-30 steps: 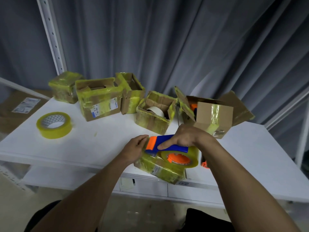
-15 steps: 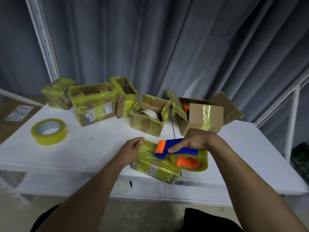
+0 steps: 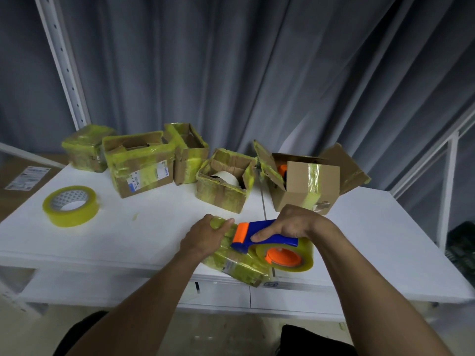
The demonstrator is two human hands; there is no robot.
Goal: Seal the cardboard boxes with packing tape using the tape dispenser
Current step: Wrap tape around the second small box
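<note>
A small cardboard box (image 3: 237,267) wrapped in yellowish tape lies at the front edge of the white table (image 3: 144,227). My left hand (image 3: 205,237) grips its left end. My right hand (image 3: 293,224) holds a blue and orange tape dispenser (image 3: 259,236) pressed on the box top, its tape roll (image 3: 285,255) hanging over the box's right side.
Behind stand several taped boxes: a closed one (image 3: 86,147), an open one (image 3: 140,163), a tall open one (image 3: 187,152), one holding a white roll (image 3: 223,183), and one with raised flaps (image 3: 308,183). A loose tape roll (image 3: 70,205) lies at the left. Grey curtains hang behind.
The dispenser has slid to the right along the box top, from its left part toward its right end. My left hand stays on the box's left end.
</note>
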